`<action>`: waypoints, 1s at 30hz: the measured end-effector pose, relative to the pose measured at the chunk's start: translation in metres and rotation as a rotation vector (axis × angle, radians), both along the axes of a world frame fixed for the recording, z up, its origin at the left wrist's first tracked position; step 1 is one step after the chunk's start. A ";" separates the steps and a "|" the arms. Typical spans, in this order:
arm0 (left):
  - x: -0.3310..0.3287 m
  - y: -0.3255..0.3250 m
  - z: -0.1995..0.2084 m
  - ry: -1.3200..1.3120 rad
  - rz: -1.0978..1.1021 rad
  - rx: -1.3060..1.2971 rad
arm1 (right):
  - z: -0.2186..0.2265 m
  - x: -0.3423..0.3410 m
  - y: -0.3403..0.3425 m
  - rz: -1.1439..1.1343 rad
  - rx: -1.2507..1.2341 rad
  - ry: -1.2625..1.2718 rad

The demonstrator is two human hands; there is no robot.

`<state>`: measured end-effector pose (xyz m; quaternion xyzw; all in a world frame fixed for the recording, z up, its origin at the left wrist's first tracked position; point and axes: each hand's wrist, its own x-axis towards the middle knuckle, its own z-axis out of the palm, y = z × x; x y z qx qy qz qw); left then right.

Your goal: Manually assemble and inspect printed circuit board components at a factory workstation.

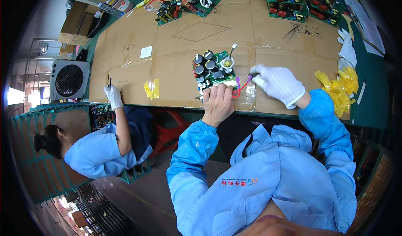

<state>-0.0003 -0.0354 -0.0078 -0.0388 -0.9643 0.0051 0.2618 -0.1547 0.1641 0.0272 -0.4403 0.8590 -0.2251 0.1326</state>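
Observation:
A green circuit board [204, 84] lies on the cardboard before me, with several black round capacitors [205, 62] and a white ring-shaped coil [227, 63] on it. My bare left hand [218, 102] is closed over its near edge, fingers curled on a pale strip there. From the board's right side rises a red wire [244, 85] with purple ends. My right hand [279, 84], in a white glove, pinches the wire's upper purple end to the right of the board. A dark bit shows at those fingertips; its kind is hidden.
More boards [190, 5] with red wires lie at the far side, and stacked boards [287, 3] at far right. Tweezers [290, 31], yellow tape [341, 89] and a white glove [346, 51] lie rightward. A co-worker [104, 143] sits at left near a fan [69, 80].

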 end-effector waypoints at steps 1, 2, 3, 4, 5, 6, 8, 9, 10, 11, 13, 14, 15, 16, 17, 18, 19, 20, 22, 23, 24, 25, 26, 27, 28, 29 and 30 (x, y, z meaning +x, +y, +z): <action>0.001 -0.001 -0.002 0.015 -0.006 -0.011 | 0.001 0.006 -0.002 0.072 0.014 -0.048; 0.001 -0.002 -0.003 0.030 -0.011 -0.023 | 0.002 0.011 -0.004 0.091 0.004 -0.048; 0.001 -0.003 -0.003 0.034 -0.024 -0.015 | 0.000 0.012 -0.007 0.108 -0.004 -0.036; 0.000 -0.004 -0.002 0.038 -0.034 -0.008 | -0.003 0.012 -0.011 0.128 -0.012 -0.024; 0.000 -0.005 -0.002 0.043 -0.044 0.000 | -0.004 0.013 -0.014 0.149 -0.020 -0.012; 0.001 -0.005 -0.002 0.057 -0.058 0.006 | -0.003 0.013 -0.016 0.170 -0.002 -0.018; 0.002 -0.005 -0.002 0.092 -0.087 0.018 | 0.003 0.012 -0.021 0.212 0.033 -0.023; 0.002 -0.005 -0.003 0.126 -0.101 0.005 | 0.000 0.009 -0.021 0.231 0.024 -0.010; 0.004 -0.005 -0.005 0.160 -0.113 -0.006 | -0.003 0.007 -0.021 0.253 0.016 0.004; 0.006 -0.005 -0.009 0.194 -0.125 -0.018 | -0.004 0.005 -0.021 0.274 0.009 0.018; 0.007 -0.004 -0.023 0.280 -0.114 -0.011 | 0.000 0.003 -0.021 0.284 0.046 -0.010; 0.007 -0.004 -0.027 0.309 -0.111 0.000 | 0.002 0.003 -0.022 0.292 0.066 -0.024; 0.008 -0.003 -0.031 0.338 -0.105 0.011 | 0.002 0.003 -0.023 0.278 0.067 -0.029; 0.008 -0.004 -0.032 0.333 -0.119 0.025 | 0.001 0.005 -0.023 0.264 0.067 -0.034; 0.009 -0.005 -0.033 0.329 -0.129 0.038 | 0.000 0.006 -0.023 0.254 0.067 -0.038; 0.011 -0.005 -0.035 0.326 -0.134 0.051 | 0.000 0.009 -0.020 0.252 0.051 -0.016; 0.015 -0.007 -0.035 0.296 -0.138 0.076 | 0.002 0.013 -0.019 0.264 0.025 0.013; 0.017 -0.008 -0.039 0.309 -0.173 0.098 | 0.003 0.014 -0.021 0.288 -0.021 0.048; 0.019 -0.012 -0.044 0.301 -0.215 0.098 | -0.001 0.020 -0.023 0.269 -0.046 0.082; 0.017 -0.013 -0.045 0.280 -0.236 0.098 | -0.001 0.020 -0.023 0.263 -0.046 0.104; 0.015 -0.014 -0.045 0.277 -0.251 0.096 | -0.004 0.021 -0.021 0.264 -0.091 0.169; 0.016 -0.015 -0.043 0.267 -0.260 0.100 | -0.004 0.022 -0.023 0.272 -0.083 0.194; 0.015 -0.015 -0.038 0.272 -0.268 0.104 | -0.007 0.023 -0.024 0.256 -0.106 0.220; 0.013 -0.014 -0.034 0.273 -0.289 0.114 | -0.007 0.024 -0.025 0.265 -0.116 0.229; 0.013 -0.014 -0.040 0.306 -0.251 0.105 | -0.005 0.025 -0.026 0.269 -0.113 0.240; 0.010 -0.010 -0.046 0.346 -0.224 0.106 | -0.005 0.025 -0.025 0.260 -0.098 0.255; 0.011 -0.010 -0.051 0.383 -0.202 0.107 | -0.007 0.025 -0.027 0.266 -0.106 0.259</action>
